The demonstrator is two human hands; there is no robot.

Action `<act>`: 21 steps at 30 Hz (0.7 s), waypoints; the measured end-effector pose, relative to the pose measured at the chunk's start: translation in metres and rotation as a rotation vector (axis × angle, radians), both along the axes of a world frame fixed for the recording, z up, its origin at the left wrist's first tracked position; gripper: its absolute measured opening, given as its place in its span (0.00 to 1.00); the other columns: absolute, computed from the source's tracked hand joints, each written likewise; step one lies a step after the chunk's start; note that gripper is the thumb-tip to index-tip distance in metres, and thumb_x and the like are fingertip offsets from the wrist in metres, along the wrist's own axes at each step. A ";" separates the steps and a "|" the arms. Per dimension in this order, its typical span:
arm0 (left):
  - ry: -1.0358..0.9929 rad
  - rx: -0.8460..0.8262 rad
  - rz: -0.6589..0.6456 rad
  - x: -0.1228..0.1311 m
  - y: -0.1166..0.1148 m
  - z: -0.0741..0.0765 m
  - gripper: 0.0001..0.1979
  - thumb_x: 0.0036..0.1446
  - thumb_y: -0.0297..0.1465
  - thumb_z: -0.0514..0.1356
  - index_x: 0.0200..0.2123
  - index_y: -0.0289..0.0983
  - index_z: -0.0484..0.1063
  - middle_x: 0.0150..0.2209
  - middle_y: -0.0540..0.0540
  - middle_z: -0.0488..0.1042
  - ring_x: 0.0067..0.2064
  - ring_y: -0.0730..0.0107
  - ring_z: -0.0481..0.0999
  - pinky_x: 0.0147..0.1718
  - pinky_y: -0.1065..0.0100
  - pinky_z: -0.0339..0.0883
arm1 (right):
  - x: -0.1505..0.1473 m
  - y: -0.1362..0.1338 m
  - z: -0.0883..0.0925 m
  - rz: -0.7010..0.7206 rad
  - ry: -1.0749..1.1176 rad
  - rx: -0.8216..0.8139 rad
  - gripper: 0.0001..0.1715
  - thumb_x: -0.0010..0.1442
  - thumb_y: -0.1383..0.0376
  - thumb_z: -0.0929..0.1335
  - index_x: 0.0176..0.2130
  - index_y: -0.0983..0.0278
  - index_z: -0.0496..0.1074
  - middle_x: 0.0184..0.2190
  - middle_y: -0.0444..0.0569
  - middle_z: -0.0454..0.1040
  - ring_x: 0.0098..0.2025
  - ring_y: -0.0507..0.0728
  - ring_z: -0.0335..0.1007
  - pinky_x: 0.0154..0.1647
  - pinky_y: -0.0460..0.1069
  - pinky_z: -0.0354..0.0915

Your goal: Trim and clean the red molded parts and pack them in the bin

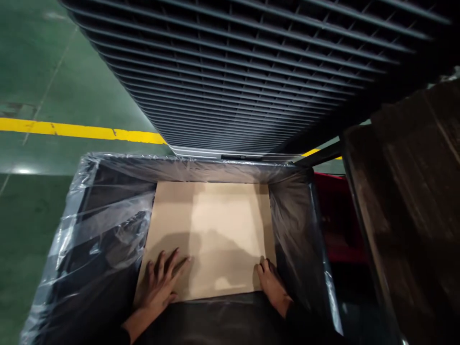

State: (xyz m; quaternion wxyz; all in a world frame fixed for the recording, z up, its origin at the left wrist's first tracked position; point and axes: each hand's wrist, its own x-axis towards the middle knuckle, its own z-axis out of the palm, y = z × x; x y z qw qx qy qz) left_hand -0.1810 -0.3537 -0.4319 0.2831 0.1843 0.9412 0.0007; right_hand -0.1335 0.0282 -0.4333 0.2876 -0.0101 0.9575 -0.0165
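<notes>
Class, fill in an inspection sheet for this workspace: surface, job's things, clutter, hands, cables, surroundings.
Surface: green floor with a yellow line.
Job's things: cardboard sheet lying flat inside a black bin lined with clear plastic film.
Clutter: nothing seen.
Hands: left hand flat on the sheet, fingers spread; right hand at the sheet's near right corner, resting on it.
Cables: nothing seen.
Surroundings: dark louvred grille panel beyond the bin; red crate and dark wooden boards on the right.

I've got both hands flat on the cardboard sheet, left hand and right hand, inside the plastic-lined bin.
</notes>
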 end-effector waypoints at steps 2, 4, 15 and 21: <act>-0.017 -0.029 -0.002 0.002 0.001 -0.010 0.54 0.36 0.23 0.73 0.65 0.55 0.57 0.72 0.34 0.50 0.70 0.20 0.34 0.61 0.28 0.32 | 0.008 0.003 -0.017 0.040 -0.082 0.058 0.10 0.63 0.68 0.69 0.46 0.65 0.72 0.47 0.48 0.74 0.45 0.55 0.73 0.46 0.55 0.73; -0.029 -0.024 -0.019 0.000 0.000 -0.017 0.54 0.40 0.25 0.72 0.67 0.55 0.52 0.73 0.34 0.46 0.70 0.22 0.32 0.61 0.28 0.33 | 0.009 0.005 -0.032 0.059 -0.122 0.090 0.12 0.63 0.65 0.70 0.47 0.66 0.71 0.48 0.49 0.73 0.45 0.55 0.73 0.45 0.55 0.73; -0.160 -0.097 0.037 0.011 -0.028 0.010 0.44 0.53 0.24 0.65 0.68 0.51 0.48 0.73 0.34 0.43 0.71 0.29 0.33 0.65 0.35 0.33 | -0.008 -0.004 -0.011 0.082 -0.004 -0.009 0.47 0.58 0.74 0.67 0.69 0.55 0.48 0.70 0.61 0.49 0.68 0.74 0.49 0.66 0.69 0.51; -0.306 -0.116 0.238 0.003 -0.008 0.043 0.46 0.47 0.18 0.65 0.67 0.45 0.57 0.72 0.34 0.47 0.71 0.31 0.40 0.65 0.37 0.34 | -0.010 -0.023 0.005 -0.145 0.001 -0.124 0.42 0.57 0.83 0.61 0.64 0.56 0.62 0.68 0.59 0.56 0.66 0.72 0.56 0.62 0.69 0.58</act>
